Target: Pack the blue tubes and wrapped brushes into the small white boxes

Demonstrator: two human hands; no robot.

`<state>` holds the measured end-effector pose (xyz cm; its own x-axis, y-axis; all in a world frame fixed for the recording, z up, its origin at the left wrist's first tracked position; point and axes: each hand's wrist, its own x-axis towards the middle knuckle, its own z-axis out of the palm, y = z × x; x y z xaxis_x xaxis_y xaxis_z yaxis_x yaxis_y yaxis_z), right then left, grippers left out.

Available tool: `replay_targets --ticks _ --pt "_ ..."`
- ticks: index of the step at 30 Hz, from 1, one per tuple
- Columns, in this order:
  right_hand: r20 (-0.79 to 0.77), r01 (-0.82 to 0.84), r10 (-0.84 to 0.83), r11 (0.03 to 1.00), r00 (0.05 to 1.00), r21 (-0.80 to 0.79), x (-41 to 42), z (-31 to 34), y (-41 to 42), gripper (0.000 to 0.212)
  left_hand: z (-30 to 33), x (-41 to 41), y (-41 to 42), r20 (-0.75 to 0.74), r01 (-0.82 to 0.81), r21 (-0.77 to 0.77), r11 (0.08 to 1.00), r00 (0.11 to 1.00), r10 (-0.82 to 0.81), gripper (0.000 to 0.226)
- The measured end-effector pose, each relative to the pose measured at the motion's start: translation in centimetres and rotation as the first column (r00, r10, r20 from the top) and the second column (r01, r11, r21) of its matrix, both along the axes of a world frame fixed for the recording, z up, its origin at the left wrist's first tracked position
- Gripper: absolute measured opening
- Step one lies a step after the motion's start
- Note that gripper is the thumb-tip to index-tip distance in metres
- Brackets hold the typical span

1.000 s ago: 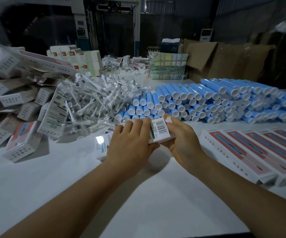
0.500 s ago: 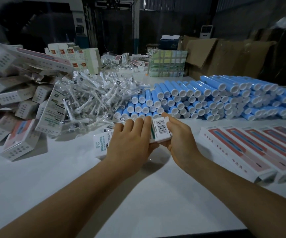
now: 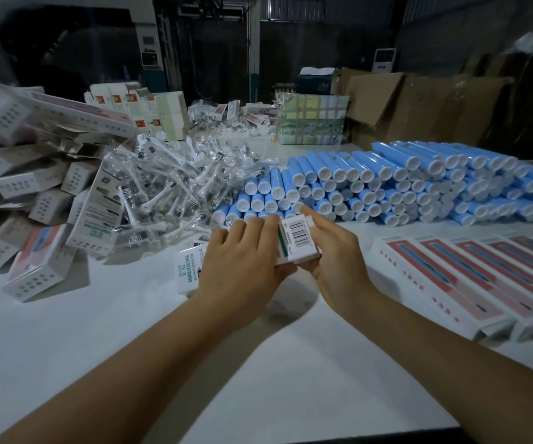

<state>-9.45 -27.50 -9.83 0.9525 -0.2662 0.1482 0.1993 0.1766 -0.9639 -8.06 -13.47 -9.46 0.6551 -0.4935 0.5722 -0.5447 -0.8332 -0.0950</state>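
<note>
Two hands meet over one small white box [image 3: 297,240] held just above the white table [image 3: 258,363], its barcoded end facing up; the left hand [image 3: 242,261] curls its fingers over the box's left side with the thumb underneath, gripping it; the right hand [image 3: 332,254] holds the box's right end, forefinger stretched along the top edge and thumb tucked below. A second white box with green lettering [image 3: 189,272] lies flat on the table, partly under the left hand. Just beyond the fingertips the blue tubes [image 3: 386,187] lie stacked in rows with white caps facing forward, far too many to count exactly, well over a hundred; left of them sits one loose heap of wrapped brushes [image 3: 169,184] in clear film, dozens at least. At the far left a tumbled pile of white boxes [image 3: 34,200] rises, more than a dozen visible; at the right edge about six long red-printed boxes [image 3: 457,283] lie side by side; brown cartons [image 3: 418,104] stand behind.
</note>
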Motion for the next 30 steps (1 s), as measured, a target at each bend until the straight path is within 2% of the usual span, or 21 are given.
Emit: replay_targets --ticks 7,11,16,20,23,30 --pt "-0.041 0.008 -0.005 0.996 0.999 0.090 0.3 -0.4 0.2 0.034 -0.4 0.0 -0.6 0.010 -0.063 0.145 0.987 0.998 0.062 0.072" --pt "-0.038 0.043 -0.049 0.986 0.998 -0.161 0.3 -1.1 0.4 0.039 -0.5 -0.1 -0.7 0.024 -0.071 0.178 0.981 0.997 0.068 0.071" --pt "-0.045 -0.025 0.015 0.975 0.999 -0.222 0.5 -1.1 0.1 0.053 -0.6 0.8 0.0 -0.010 -0.059 0.143 0.988 0.998 0.061 0.073" --pt "0.044 0.095 -0.084 0.913 0.995 -0.397 0.2 -1.4 0.5 0.051 -0.3 1.3 0.2 -0.047 -0.107 0.087 0.990 0.993 0.112 0.082" --pt "0.071 0.141 -0.122 0.886 0.990 -0.443 0.0 -1.4 1.0 0.042 -0.5 1.5 0.1 -0.037 -0.120 0.085 0.989 0.992 0.124 0.084" --pt "0.055 0.129 -0.117 0.877 0.992 -0.462 -0.5 -1.7 1.4 0.045 -0.6 1.4 -0.3 0.003 -0.169 0.183 0.968 0.985 0.172 0.084"
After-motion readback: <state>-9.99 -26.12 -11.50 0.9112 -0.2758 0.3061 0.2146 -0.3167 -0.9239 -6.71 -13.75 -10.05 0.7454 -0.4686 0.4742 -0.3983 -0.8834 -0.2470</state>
